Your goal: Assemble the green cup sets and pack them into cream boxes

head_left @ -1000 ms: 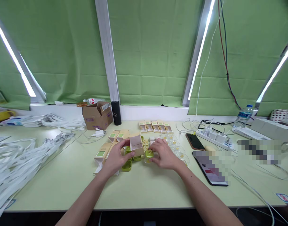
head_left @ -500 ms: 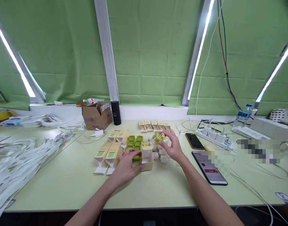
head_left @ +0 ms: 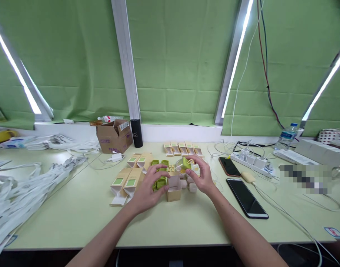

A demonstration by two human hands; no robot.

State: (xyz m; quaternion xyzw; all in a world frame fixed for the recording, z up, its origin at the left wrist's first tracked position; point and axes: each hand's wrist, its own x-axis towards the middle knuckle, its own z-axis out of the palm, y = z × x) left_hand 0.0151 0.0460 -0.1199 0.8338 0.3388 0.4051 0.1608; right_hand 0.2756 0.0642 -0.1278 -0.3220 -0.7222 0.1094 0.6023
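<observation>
My left hand [head_left: 151,187] is curved around the left side of a small open cardboard box [head_left: 174,193], thumb and fingers at its edge. Between the fingers of my right hand [head_left: 200,174] is a clear and green item [head_left: 186,163], held just above and behind that box. Green trays [head_left: 160,183] lie behind my left fingers, partly covered by them. Small white containers [head_left: 192,185] stand to the right of the box. Tan boxes with green labels [head_left: 133,182] lie left of my left hand, their flaps open.
More small open boxes [head_left: 182,149] form a row at the back. Two phones [head_left: 247,198] [head_left: 229,167] and a power strip [head_left: 252,163] with cables lie right. White straps [head_left: 56,185] cover the left. A carton [head_left: 115,137] and black cylinder [head_left: 136,133] stand behind.
My right hand has moved slightly left with the item, closer to the box. The fingers of my left hand have lifted and spread a little. The nearer phone's screen has gone dark.
</observation>
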